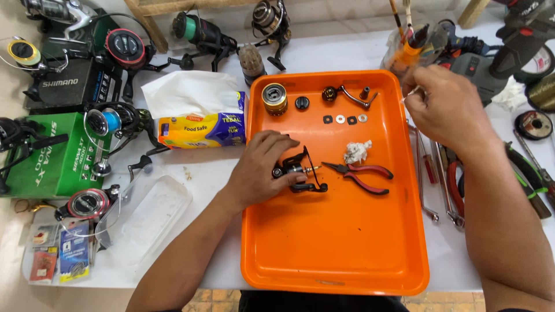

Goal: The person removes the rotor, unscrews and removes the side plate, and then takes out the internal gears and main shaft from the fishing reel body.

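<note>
Reel body [298,171], black with a thin wire loop, lies on the floor of the orange tray [347,248], pinned under the fingers of the left hand [260,167], which closes over its left end while the shaft pokes out to the right of the fingertips. Just right of that grip lie red-handled pliers [361,173], jaws pointing back toward the reel, and above them a crumpled scrap of tissue [357,151]. Farther up from the grip sit a gold spool [274,98], a black cap [302,103], a crank handle [347,95] and a row of small washers [346,119]. The right hand [448,110] hovers over the tray's upper right edge, well apart from the reel, pinching a thin white stick [411,92] between fingertips.
</note>
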